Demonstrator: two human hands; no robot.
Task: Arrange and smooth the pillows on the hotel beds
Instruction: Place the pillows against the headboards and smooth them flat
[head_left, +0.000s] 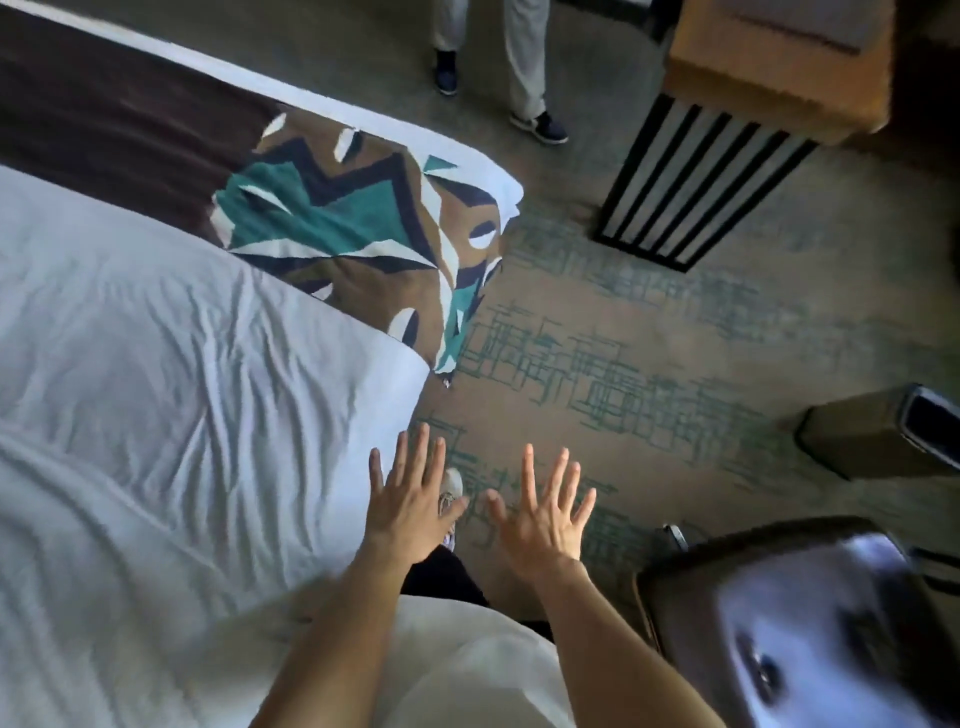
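Observation:
A bed with a wrinkled white duvet (156, 374) fills the left side of the head view. Across its foot lies a runner (343, 223) patterned in teal, brown and white, joined to a dark brown band (104, 119). No pillow is in sight. My left hand (410, 499) is flat with fingers spread, hovering just off the bed's right edge above the carpet. My right hand (540, 514) is beside it, also spread and empty, over the carpet. Neither hand touches the bedding.
Another person's legs and dark shoes (540, 124) stand on the carpet beyond the bed's foot. A wooden unit with dark slats (696, 176) is at the upper right. A glossy bedside table (810, 623) is at the lower right, a dark object (883, 436) above it.

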